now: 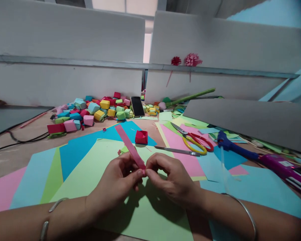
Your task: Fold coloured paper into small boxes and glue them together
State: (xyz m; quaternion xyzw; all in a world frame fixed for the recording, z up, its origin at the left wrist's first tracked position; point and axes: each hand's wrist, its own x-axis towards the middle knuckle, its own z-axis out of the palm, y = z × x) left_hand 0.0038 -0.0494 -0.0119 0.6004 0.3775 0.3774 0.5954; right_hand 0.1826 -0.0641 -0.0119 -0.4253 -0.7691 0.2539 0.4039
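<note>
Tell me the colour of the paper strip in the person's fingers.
The strip is pink; it shows best in the head view, the only one here.

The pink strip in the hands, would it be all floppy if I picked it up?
Probably only a bit: the pink strip slants up nearly straight from the left hand and right hand, so it seems springy. It's likely very light, since it looks thin and narrow. It may bend easily, as nothing holds its top end.
</note>
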